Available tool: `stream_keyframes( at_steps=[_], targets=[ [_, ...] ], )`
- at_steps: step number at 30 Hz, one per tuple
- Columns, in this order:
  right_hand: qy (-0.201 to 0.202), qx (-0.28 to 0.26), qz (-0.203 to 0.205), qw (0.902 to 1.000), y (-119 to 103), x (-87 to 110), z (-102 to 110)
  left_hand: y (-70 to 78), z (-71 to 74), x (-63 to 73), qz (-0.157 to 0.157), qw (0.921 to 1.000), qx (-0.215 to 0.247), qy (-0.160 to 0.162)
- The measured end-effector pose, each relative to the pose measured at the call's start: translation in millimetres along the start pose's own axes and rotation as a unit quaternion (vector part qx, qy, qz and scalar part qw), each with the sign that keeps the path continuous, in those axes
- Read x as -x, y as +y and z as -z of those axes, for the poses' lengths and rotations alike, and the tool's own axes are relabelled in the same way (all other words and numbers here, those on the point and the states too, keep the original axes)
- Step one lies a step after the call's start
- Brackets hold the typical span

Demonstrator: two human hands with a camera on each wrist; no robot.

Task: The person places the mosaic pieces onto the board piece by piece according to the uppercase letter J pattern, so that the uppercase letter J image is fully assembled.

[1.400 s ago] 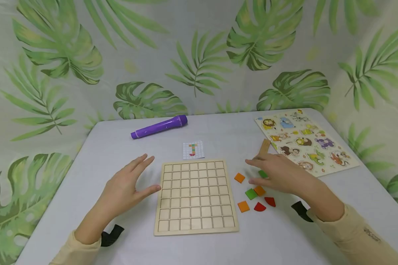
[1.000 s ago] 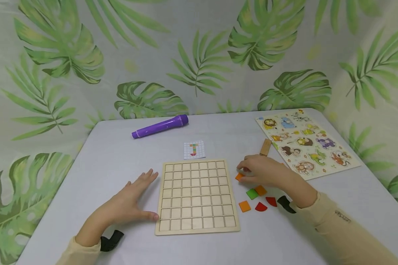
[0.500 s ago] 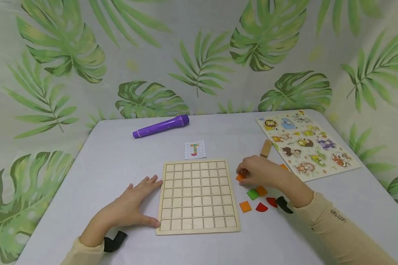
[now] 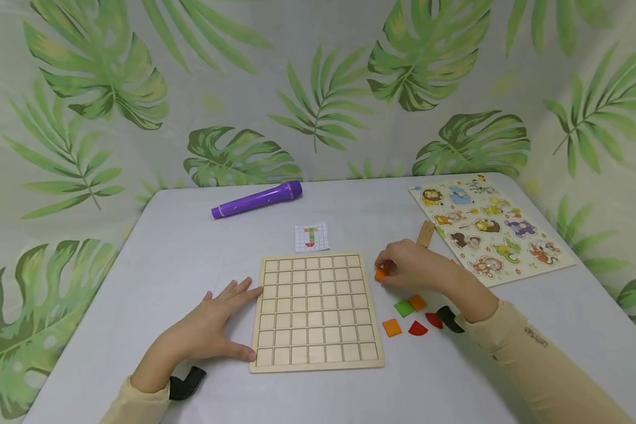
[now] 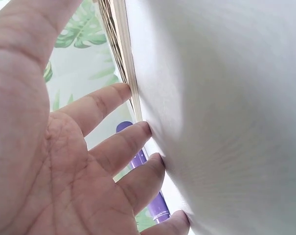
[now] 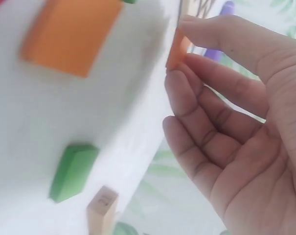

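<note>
My right hand (image 4: 416, 265) pinches an orange square tile (image 4: 381, 274) between thumb and fingers, just right of the wooden grid board (image 4: 318, 370). The right wrist view shows the tile (image 6: 177, 49) tilted up at the fingertips. My left hand (image 4: 209, 324) is spread at the board's left edge, thumb and forefinger touching its side; in the left wrist view the fingertips rest on the white cloth. Near the right hand lie a green square tile (image 4: 404, 308), an orange one (image 4: 417, 302) against it, another orange tile (image 4: 391, 328) and two red quarter-round pieces (image 4: 417, 328).
A small card (image 4: 311, 237) with a J-shaped pattern lies behind the board. Farther back is a purple toy microphone (image 4: 257, 200). A wooden block (image 4: 426, 234) sits beside an animal puzzle board (image 4: 493, 229) at the right. In the right wrist view a green tile (image 6: 74, 171) shows.
My right hand has moved left from over the pieces and taken hold of the orange tile, now slightly raised. My left hand has come down to the board's left edge.
</note>
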State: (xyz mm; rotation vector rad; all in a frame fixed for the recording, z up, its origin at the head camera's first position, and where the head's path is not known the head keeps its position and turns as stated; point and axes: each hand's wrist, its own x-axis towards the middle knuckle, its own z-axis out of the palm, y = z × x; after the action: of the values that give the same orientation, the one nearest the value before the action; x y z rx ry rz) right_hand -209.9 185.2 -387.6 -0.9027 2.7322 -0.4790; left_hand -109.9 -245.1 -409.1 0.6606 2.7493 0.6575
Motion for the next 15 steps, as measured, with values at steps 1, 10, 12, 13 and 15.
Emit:
stream_keyframes(
  at_steps=[1,10,12,13,15],
  targets=[
    [0.001,-0.002,0.002,1.0,-2.1,-1.7,1.3,0.3,0.4,0.0,0.0,1.0,0.0,0.0],
    [-0.013,-0.007,0.037,0.9992,-31.1,-31.3,2.6,0.7,0.2,0.0,0.0,1.0,-0.006,0.002],
    [-0.014,-0.008,0.057,0.9983,-38.2,-40.6,0.9,0.5,0.1,-0.1,-0.001,1.0,-0.007,0.005],
    [-0.014,-0.01,0.066,0.9977,-41.9,-45.0,0.1,0.5,0.1,0.0,-0.001,1.0,-0.007,0.006],
    [-0.014,-0.015,0.083,0.9963,-48.5,-53.9,-2.1,0.6,0.2,0.1,-0.003,0.9999,-0.007,0.008]
  ],
)
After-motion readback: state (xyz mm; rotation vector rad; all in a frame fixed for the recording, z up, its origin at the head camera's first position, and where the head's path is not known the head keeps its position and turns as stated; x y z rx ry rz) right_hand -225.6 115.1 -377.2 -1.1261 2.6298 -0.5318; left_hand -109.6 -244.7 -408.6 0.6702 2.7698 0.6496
